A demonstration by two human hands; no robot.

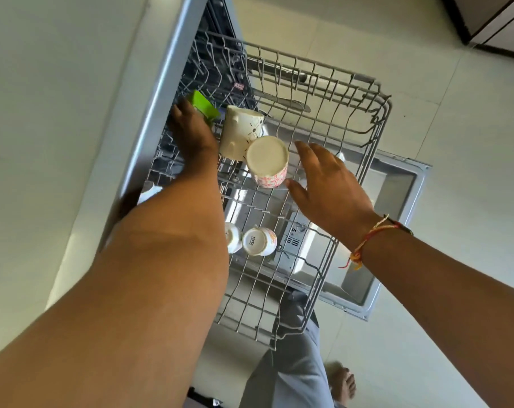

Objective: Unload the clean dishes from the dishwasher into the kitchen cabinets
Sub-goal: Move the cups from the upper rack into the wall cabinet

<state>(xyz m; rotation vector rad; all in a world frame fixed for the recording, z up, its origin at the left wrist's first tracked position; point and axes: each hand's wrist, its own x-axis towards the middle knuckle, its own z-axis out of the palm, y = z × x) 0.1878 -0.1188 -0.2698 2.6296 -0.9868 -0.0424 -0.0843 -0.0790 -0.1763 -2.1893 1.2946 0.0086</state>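
The dishwasher's upper wire rack (352,92) is pulled out below me. My left hand (191,131) reaches to the rack's back left and touches a green cup (204,106); its fingertips are hidden behind the cup. A cream mug (239,131) lies beside it. An upturned mug with a red pattern (267,161) stands in the middle. My right hand (326,181) hovers just right of that mug, fingers spread, thumb close to its side. Two small white cups (257,241) sit upside down nearer me.
The open dishwasher door (397,201) lies under the rack. The countertop edge (158,113) runs along the left. A knife (285,103) lies at the rack's far side. My trouser leg and bare foot (342,381) stand on the tiled floor.
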